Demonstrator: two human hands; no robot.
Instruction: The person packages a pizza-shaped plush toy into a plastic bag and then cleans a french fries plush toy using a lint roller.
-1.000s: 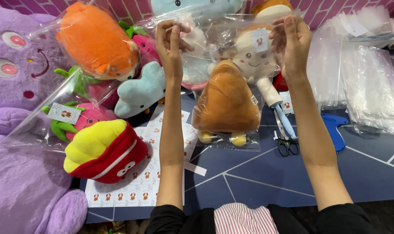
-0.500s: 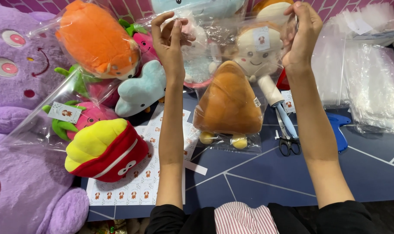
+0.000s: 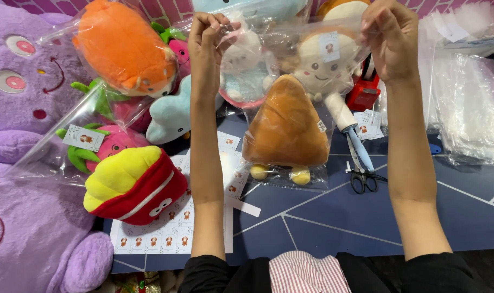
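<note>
Your left hand (image 3: 208, 33) and right hand (image 3: 389, 33) – raised, fists pinched – grip the clear bag (image 3: 290, 103) above the brown plush (image 3: 286, 126).

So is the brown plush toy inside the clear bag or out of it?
Inside. The brown plush toy hangs within the clear bag, whose top corners the left hand and right hand pinch.

The hands draw slightly closer: the left hand (image 3: 208, 33) now curls into a tighter fist on the bag (image 3: 290, 108) top, and the right hand (image 3: 391, 38) folds its fingers down over the other corner.
</note>
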